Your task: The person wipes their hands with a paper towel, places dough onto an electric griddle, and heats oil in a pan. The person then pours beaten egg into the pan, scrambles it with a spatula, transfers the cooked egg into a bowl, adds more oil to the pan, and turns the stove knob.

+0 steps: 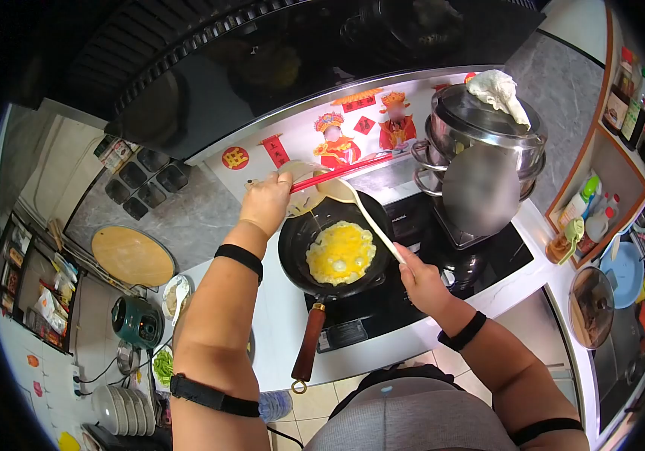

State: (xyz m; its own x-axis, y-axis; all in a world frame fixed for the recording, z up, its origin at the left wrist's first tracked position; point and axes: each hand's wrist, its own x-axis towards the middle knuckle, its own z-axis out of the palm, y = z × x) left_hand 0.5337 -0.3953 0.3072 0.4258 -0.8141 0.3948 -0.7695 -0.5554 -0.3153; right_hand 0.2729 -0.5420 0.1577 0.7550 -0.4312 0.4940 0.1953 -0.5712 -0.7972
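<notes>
A frying egg (341, 253), yellow with a pale ruffled edge, lies in a black frying pan (290, 255) with a wooden handle (309, 344) on the cooktop. Above the pan's far left side my left hand (266, 199) is closed on a pale bowl (301, 201), which is tilted towards the pan. Red chopsticks (352, 167) stick out to the right from that same hand. My right hand (421, 279) grips the handle of a cream-coloured spatula (371, 223). The spatula's head is at the bowl's rim, and a thin strand hangs below it towards the egg.
Right of the pan, a steel pot (461, 135) with a dark lid and a white cloth (497, 94) stands on the cooktop (405, 304). A round wooden board (133, 255) and a green cooker (136, 319) are at left. Bottles (636, 113) fill the right shelf.
</notes>
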